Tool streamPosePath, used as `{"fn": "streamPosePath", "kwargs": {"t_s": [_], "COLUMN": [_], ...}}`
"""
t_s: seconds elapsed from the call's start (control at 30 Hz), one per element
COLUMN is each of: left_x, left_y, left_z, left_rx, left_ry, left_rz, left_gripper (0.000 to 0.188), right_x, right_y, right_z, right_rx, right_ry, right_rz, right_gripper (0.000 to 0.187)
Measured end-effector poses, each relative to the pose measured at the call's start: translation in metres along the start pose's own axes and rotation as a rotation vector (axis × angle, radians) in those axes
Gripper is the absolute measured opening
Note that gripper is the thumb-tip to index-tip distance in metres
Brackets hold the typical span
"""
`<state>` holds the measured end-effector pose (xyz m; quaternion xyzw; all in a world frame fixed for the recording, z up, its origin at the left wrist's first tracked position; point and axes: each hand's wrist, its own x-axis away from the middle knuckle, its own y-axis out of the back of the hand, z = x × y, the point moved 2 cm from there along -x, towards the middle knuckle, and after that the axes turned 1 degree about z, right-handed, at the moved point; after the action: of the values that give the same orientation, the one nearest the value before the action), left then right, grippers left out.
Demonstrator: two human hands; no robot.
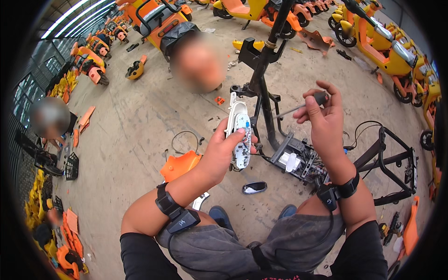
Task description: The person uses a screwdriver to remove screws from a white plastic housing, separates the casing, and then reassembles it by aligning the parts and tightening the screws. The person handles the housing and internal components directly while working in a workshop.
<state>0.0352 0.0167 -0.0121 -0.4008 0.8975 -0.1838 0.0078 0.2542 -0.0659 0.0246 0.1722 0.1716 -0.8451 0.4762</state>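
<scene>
In front of my knees, my left hand (pixel 215 154) is closed around a white plastic housing (pixel 236 110), the thumb lying over the circuit board (pixel 242 157) set in it. The board carries small components and a blue connector. Off to the right, my right hand (pixel 325 128) grips a screwdriver (pixel 320 97) by its dark handle. Its thin metal shaft points left toward the housing, and the tip is apart from the board. Behind both hands stands a stripped black scooter frame (pixel 264 98). A glossy black oval cover (pixel 254 187) lies on the floor below.
Electrical parts (pixel 298 161) sit low in the frame, whose rear tubes (pixel 385 163) reach right. An orange panel (pixel 179 165) and a cable loop (pixel 186 140) lie to the left. Scooters (pixel 382 46) line the far side. Other people (pixel 50 119) are at the left and ahead.
</scene>
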Motion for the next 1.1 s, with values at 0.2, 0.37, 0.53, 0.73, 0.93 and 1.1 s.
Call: {"fn": "streamPosePath", "kwargs": {"t_s": [0.2, 0.37, 0.53, 0.73, 0.93, 1.1], "left_x": [0.001, 0.001, 0.001, 0.003, 0.004, 0.006], "left_y": [-0.003, -0.006, -0.007, -0.008, -0.011, -0.013], "left_z": [0.002, 0.006, 0.006, 0.007, 0.006, 0.005], "left_rx": [-0.004, -0.01, -0.022, -0.008, 0.029, -0.012], "left_ry": [0.119, 0.121, 0.128, 0.137, 0.152, 0.15], "left_rz": [-0.007, 0.025, 0.022, 0.021, -0.028, -0.023], "left_gripper": [0.039, 0.037, 0.036, 0.036, 0.029, 0.028], "right_x": [0.003, 0.008, 0.009, 0.011, 0.014, 0.014], "right_y": [-0.005, -0.01, -0.01, -0.014, -0.017, -0.017], "right_z": [0.001, 0.0, -0.003, -0.005, -0.003, -0.005], "right_rx": [-0.051, -0.084, -0.074, -0.058, -0.064, -0.061], "right_ry": [0.109, 0.173, 0.182, 0.15, 0.17, 0.166], "right_rz": [0.036, 0.092, 0.112, 0.142, 0.132, 0.16], "right_gripper": [0.031, 0.024, 0.023, 0.023, 0.023, 0.024]}}
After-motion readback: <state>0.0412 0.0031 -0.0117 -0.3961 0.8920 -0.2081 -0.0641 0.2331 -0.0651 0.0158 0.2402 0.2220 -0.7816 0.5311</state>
